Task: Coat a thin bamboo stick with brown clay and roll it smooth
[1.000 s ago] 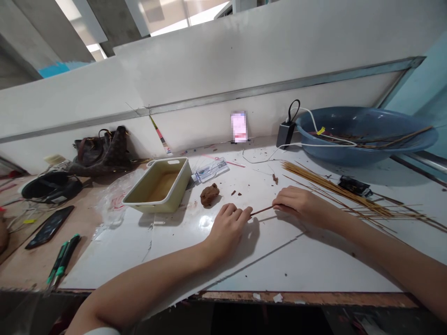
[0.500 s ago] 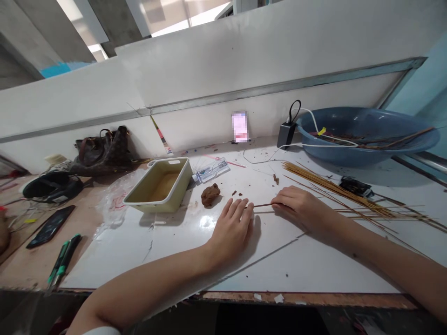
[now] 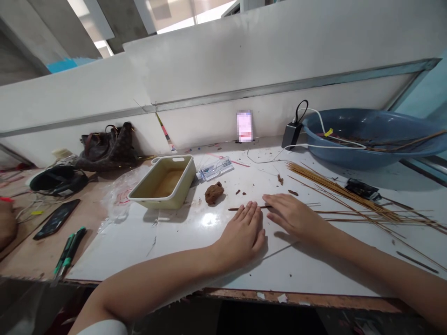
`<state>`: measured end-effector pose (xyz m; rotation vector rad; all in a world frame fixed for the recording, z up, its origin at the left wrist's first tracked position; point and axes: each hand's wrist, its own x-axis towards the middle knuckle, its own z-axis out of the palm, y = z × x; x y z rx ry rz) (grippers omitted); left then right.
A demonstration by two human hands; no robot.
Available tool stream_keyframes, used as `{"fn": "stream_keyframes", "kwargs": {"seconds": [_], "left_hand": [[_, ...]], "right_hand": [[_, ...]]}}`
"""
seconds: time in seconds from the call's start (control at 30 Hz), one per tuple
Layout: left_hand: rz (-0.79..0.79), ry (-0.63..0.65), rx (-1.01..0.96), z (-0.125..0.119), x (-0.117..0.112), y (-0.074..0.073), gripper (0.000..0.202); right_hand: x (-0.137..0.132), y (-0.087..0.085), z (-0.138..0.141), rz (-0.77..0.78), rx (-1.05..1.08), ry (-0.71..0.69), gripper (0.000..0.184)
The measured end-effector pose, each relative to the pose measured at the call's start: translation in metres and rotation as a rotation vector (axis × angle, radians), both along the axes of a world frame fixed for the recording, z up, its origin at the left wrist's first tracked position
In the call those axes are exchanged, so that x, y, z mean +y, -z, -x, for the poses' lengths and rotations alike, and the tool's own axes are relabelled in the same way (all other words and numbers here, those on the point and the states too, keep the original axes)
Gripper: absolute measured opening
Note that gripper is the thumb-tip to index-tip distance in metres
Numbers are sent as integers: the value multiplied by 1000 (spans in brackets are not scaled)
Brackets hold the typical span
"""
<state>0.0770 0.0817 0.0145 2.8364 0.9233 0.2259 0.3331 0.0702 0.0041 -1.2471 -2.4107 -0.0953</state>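
Observation:
My left hand (image 3: 244, 232) lies flat on the white tabletop (image 3: 195, 251), fingers stretched out and close together. My right hand (image 3: 291, 215) lies flat beside it, fingers extended. A thin brown-coated stick (image 3: 240, 208) lies on the table under both sets of fingertips. A lump of brown paste (image 3: 213, 192) sits just beyond the left hand. A bundle of bare bamboo sticks (image 3: 345, 193) fans out to the right of my right hand.
A cream rectangular tray (image 3: 164, 184) stands left of the paste. A blue basin (image 3: 370, 135) with sticks and a white cable is at the back right, a black charger (image 3: 291, 132) beside it. A phone (image 3: 56, 218), pens (image 3: 68, 249) and a dark handbag (image 3: 108, 146) lie at the left.
Both hands went from pinching the stick's ends to lying flat over it with fingers stretched out. The stick now rests on the table, its left end poking out past the left fingertips.

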Motion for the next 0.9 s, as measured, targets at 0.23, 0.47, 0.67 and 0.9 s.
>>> {"fn": "stream_keyframes", "kwargs": {"seconds": [0.23,0.47,0.67,0.9], "left_hand": [[-59,-7,34,2,-4,1,69],[-202,-8,32,4,-6,5,67],[-210,-40,53,6,-18,11,69],[-154,-101,79,4,-11,5,67]], "right_hand": [[-19,33,20,116,-90,-4,84],[-28,37,21,145,-79,51,86],[-35,38,26,120,-85,86,89],[-30,38,26,104,-80,127,88]]}}
